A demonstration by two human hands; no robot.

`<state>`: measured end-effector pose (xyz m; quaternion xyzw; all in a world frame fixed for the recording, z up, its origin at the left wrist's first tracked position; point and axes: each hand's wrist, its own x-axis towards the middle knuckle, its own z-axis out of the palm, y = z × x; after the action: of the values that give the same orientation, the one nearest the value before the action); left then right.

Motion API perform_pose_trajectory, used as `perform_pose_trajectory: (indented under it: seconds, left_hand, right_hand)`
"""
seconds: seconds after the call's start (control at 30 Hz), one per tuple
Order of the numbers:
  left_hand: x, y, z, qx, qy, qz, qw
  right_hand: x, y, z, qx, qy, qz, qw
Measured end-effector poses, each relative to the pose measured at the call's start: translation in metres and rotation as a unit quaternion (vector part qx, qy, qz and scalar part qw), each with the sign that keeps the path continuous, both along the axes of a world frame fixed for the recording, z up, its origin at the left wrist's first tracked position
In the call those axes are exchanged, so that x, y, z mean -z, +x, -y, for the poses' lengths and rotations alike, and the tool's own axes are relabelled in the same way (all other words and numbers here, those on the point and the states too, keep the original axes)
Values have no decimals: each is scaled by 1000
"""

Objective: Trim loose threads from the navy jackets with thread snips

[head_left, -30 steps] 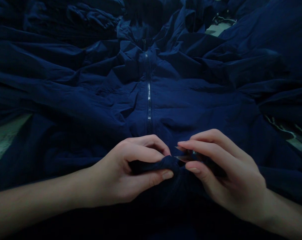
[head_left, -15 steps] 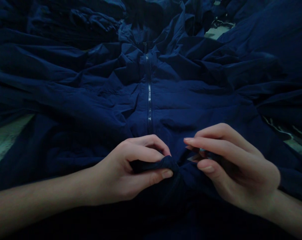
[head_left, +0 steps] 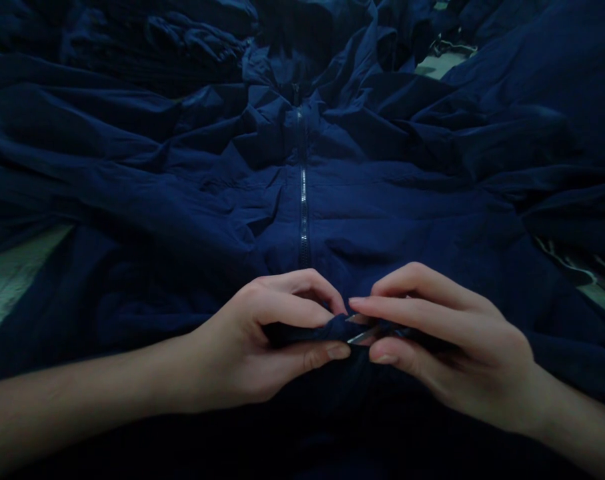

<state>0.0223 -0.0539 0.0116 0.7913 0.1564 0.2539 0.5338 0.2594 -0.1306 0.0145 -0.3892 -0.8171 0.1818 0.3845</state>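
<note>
A dark blue jacket (head_left: 382, 193) lies spread out before me, its zip (head_left: 303, 200) running down the middle. My left hand (head_left: 277, 340) pinches a fold of the jacket's lower edge between thumb and fingers. Close by on the right, my right hand (head_left: 452, 340) holds small thread snips (head_left: 362, 335), mostly hidden in the palm. Their two pointed metal blades stick out slightly apart toward the left fingertips, at the pinched fold. Whether the blades touch the cloth I cannot tell.
More dark blue garments (head_left: 197, 40) lie bunched at the back. A pale table surface (head_left: 27, 273) shows at the left. Light loose threads (head_left: 567, 263) lie near the right side.
My right hand has moved left with the snips, bringing the blades up to the pinched fold. The left hand keeps its hold almost in the same place.
</note>
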Motion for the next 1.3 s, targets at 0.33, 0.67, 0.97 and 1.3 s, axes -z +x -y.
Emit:
perform_pose_trajectory:
  seconds: [0.33,0.67,0.97,1.3]
  left_hand:
    - [-2,0,0,-1,17,5,1000]
    - [1,2,1,0,14,-5,1000]
    - [-1,2,0,7,-4,-2,1000]
    - [-1,2,1,3,-5,-12,1000]
  right_hand:
    - [-2,0,2,-14,-35,-29,999]
    - [1,1,3,-16,-5,2,1000]
    - [-1,1,3,4,14,21,1000]
    - [1,1,4,10,12,11,1000]
